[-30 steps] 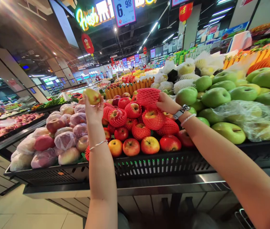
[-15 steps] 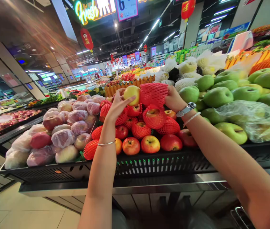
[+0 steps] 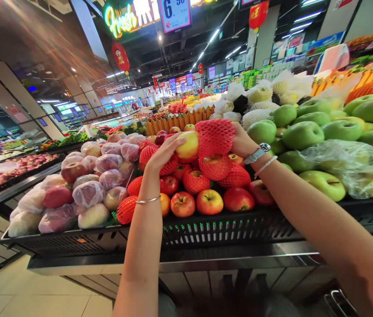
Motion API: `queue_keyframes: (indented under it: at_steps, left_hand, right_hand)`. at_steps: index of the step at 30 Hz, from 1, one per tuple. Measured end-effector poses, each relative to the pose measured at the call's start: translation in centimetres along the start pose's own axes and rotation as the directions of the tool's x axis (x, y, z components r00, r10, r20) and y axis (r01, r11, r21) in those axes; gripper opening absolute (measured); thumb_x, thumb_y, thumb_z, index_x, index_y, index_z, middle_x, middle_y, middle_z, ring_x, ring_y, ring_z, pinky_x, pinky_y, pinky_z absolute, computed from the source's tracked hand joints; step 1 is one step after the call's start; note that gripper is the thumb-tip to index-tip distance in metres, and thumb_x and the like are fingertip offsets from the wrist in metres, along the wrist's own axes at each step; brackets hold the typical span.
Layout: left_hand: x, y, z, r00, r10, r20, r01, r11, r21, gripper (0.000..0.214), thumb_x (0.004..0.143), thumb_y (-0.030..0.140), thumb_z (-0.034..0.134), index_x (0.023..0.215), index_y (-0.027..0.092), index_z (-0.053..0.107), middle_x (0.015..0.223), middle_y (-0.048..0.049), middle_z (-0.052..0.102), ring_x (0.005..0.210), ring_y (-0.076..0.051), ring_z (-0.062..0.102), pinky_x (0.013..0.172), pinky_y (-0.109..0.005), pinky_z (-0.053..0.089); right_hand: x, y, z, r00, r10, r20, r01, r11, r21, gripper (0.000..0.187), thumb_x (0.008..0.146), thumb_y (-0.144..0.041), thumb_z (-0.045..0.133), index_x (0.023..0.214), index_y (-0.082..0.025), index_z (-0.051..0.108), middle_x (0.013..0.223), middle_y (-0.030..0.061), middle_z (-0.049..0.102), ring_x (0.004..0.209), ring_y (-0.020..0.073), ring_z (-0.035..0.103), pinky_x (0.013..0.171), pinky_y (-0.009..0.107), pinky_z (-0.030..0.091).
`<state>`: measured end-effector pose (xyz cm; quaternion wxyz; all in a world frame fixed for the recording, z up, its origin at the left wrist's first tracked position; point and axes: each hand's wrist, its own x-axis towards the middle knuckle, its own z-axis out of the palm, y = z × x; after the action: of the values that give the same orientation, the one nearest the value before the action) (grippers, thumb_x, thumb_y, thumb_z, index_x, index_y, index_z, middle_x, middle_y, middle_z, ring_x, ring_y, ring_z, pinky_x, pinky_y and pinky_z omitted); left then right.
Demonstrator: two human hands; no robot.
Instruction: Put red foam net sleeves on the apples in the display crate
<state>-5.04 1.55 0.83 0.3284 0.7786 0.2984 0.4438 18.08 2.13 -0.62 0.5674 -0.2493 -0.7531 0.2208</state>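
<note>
My left hand (image 3: 162, 155) grips the yellow apple (image 3: 189, 145) above the red apples (image 3: 182, 204); immediately to its right lies the red foam net (image 3: 215, 134), pinched at its right side by my right hand (image 3: 239, 140); its opening's direction is unclear.

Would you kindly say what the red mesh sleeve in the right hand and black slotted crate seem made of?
Red mesh sleeve: probably matte plastic foam, given its thick netting. Black slotted crate: likely dull moulded plastic, given its regular slots.
</note>
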Motion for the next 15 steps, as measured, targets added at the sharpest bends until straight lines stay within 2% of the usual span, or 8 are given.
queue_keyframes:
  at_steps: [3,8,12,15]
  left_hand:
    - [-0.1,0.1,0.6,1.000,0.001,-0.017,-0.001,1.000,0.014,0.040,0.087,0.047,0.052,0.114,0.021,0.064,0.125,-0.0038,0.064,0.121,-0.020,0.055,0.111,-0.036,0.039]
    - [-0.2,0.5,1.4,1.000,-0.017,0.024,0.017,1.000,0.017,0.043,0.088,0.050,0.053,0.118,0.019,0.056,0.134,-0.0063,0.056,0.128,-0.021,0.050,0.112,-0.033,0.037]
    - [-0.2,0.5,1.6,0.999,-0.044,-0.029,0.044,0.999,0.014,0.050,0.086,0.052,0.056,0.122,0.018,0.050,0.136,-0.0089,0.054,0.138,-0.025,0.042,0.113,-0.034,0.036]
    - [-0.2,0.5,1.8,0.996,-0.069,-0.060,0.070,0.997,0.010,0.058,0.083,0.055,0.060,0.127,0.019,0.047,0.135,-0.0100,0.054,0.136,-0.027,0.044,0.112,-0.036,0.038]
  right_hand:
    - [0.0,-0.2,-0.1,1.000,-0.010,0.020,0.011,0.999,-0.038,0.034,0.069,-0.053,0.074,0.071,-0.020,0.065,0.077,0.0038,0.072,0.079,0.0215,0.060,0.083,0.040,0.051]
    - [0.1,-0.5,0.1,0.984,-0.014,0.176,0.025,0.998,-0.063,0.036,0.067,-0.052,0.075,0.078,-0.018,0.067,0.087,0.0074,0.074,0.095,0.0279,0.063,0.091,0.044,0.051]
    - [0.1,-1.1,0.3,0.967,0.002,0.253,0.021,0.996,-0.091,0.040,0.066,-0.055,0.074,0.082,-0.019,0.066,0.088,0.0094,0.073,0.102,0.0313,0.062,0.098,0.049,0.048]
    - [0.1,-1.4,0.4,0.963,0.007,0.269,0.022,0.994,-0.107,0.044,0.064,-0.059,0.073,0.082,-0.020,0.066,0.086,0.0102,0.073,0.106,0.0334,0.060,0.101,0.050,0.046]
